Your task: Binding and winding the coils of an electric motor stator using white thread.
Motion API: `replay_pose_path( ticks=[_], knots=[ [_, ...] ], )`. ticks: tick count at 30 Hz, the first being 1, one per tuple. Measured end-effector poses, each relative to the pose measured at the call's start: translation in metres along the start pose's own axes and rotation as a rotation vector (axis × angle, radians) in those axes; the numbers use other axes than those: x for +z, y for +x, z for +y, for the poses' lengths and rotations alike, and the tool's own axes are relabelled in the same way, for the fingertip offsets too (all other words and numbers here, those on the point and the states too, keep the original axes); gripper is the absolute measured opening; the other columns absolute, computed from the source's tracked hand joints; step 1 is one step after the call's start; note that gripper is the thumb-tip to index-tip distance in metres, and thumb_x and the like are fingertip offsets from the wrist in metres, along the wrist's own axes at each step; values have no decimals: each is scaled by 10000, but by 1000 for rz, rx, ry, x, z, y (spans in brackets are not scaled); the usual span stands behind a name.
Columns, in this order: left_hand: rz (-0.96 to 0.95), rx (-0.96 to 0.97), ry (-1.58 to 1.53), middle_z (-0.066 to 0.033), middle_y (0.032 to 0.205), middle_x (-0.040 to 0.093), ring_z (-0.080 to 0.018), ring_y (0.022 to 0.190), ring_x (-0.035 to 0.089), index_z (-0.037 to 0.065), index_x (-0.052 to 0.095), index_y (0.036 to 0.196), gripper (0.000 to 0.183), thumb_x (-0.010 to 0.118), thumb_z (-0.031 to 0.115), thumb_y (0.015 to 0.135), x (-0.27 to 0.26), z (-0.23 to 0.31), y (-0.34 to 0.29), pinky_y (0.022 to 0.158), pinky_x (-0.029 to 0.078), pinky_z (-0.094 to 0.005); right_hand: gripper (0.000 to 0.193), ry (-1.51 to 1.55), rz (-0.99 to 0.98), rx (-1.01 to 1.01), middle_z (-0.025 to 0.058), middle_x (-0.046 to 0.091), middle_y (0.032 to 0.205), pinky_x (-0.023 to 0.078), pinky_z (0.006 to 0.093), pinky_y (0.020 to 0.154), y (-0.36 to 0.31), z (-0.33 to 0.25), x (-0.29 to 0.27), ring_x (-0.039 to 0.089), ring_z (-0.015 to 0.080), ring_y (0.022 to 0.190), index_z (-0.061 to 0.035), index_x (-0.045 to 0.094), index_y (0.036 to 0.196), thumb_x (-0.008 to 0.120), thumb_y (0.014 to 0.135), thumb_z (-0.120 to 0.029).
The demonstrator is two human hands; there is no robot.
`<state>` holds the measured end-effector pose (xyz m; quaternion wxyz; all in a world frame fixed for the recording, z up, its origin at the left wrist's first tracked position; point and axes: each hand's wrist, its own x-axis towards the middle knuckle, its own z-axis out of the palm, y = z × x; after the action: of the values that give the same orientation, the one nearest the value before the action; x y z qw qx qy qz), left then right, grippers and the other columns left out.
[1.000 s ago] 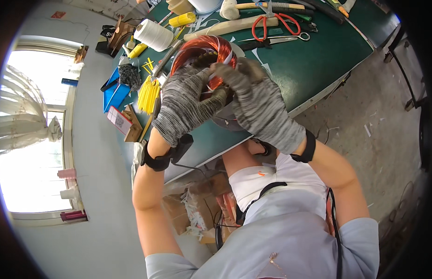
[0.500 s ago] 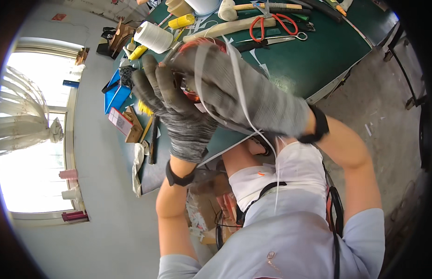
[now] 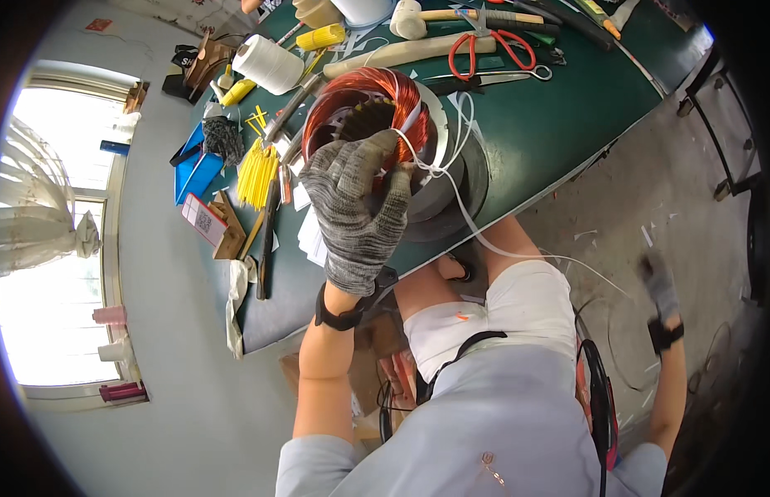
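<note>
On the green workbench (image 3: 567, 141) the left hand (image 3: 356, 207) now presses closed fingers on the copper coil (image 3: 360, 103), while the right hand (image 3: 660, 290), fingers blurred, has swung far out, pulling the white cord (image 3: 484, 240) tight.

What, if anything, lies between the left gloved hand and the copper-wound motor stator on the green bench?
Nothing visible does. The left hand already rests on the front of the stator, fingers against its copper winding where the white cord is tied. That cord runs free across the lap toward the right hand, held out to the side.

The green bench (image 3: 559, 141) carries a copper-wound stator (image 3: 385, 124), red-handled scissors (image 3: 493, 50), a white twine spool (image 3: 267, 63), yellow sleeves (image 3: 256, 172) and a mallet (image 3: 418, 18).
</note>
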<state>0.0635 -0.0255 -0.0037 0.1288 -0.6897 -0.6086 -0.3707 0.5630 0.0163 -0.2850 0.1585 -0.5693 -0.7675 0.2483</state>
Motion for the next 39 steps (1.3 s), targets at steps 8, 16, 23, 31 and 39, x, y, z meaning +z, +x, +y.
replay_pose_path(
  ticks=[8, 16, 23, 31, 39],
  knots=[
    [-108, -110, -140, -89, 987, 562, -159, 852, 558, 40, 613, 1028, 312, 673, 22, 722, 17, -11, 0, 717, 493, -260, 359, 809, -171, -451, 24, 561, 967, 439, 242, 657, 94, -300, 57, 525, 105, 815, -68, 507, 1195, 518, 904, -278],
    [-48, 152, -47, -80, 864, 586, -273, 852, 533, 64, 618, 963, 287, 664, 69, 680, 11, -6, 8, 888, 370, -402, 347, 28, -275, 699, 110, 607, 1042, 464, 286, 839, -2, 6, -18, 575, 174, 966, 6, 493, 1203, 561, 883, -107],
    [64, 44, 25, -87, 992, 601, -290, 999, 524, 70, 608, 1000, 334, 632, 16, 671, 15, 4, -4, 961, 352, -423, 370, -292, 360, -1161, 105, 611, 1099, 487, 371, 831, 150, -293, -93, 599, 284, 955, -94, 602, 1114, 670, 754, -151],
    [79, 36, -20, -75, 931, 569, -295, 944, 499, 100, 623, 1009, 362, 665, 70, 651, 25, -2, 1, 895, 349, -424, 348, -25, 400, -1117, 89, 603, 1085, 529, 317, 717, 173, -383, -48, 628, 246, 890, -124, 609, 1104, 680, 763, -141],
    [153, 192, 112, -65, 917, 564, -275, 887, 532, 110, 630, 987, 336, 675, 94, 654, 29, -7, -3, 888, 387, -435, 337, 309, 401, -753, 115, 584, 972, 455, 404, 835, 138, -386, -15, 538, 320, 964, -81, 615, 1009, 702, 713, -216]
  ],
)
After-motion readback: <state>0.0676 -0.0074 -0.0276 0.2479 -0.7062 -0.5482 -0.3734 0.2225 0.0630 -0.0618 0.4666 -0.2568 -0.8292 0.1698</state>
